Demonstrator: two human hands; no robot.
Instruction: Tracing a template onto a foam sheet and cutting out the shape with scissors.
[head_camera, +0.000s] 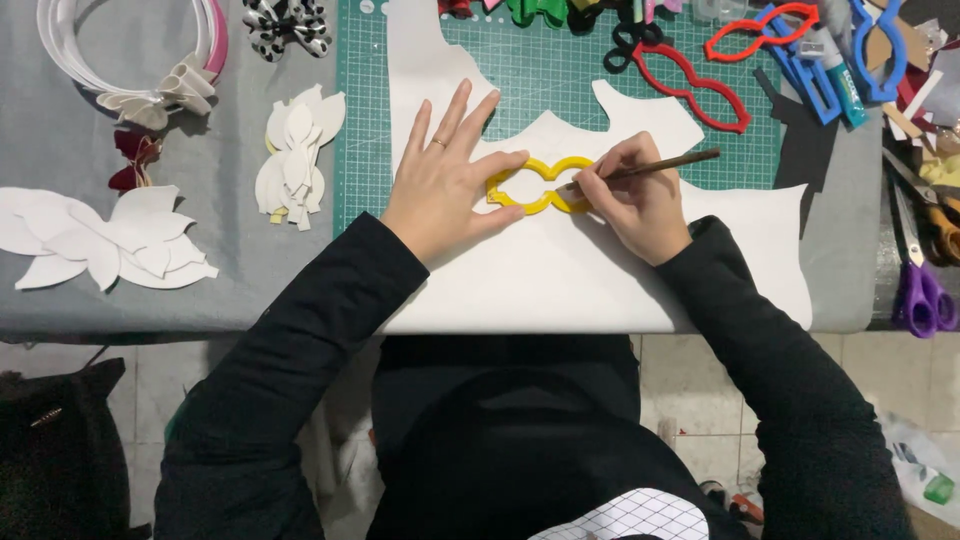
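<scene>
Left hand: your left hand lies spread, pressing the yellow plastic bow-shaped template onto the white sheet.
Right hand: your right hand pinches a thin brown pencil against the template.

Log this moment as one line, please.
left hand: pins yellow template flat | right hand: holds brown pencil, tip at template edge | under: white sheet on green cutting mat

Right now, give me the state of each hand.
Left hand: open, fingers spread, pressing the yellow template onto the white sheet.
Right hand: closed, holding a brown pencil.
</scene>
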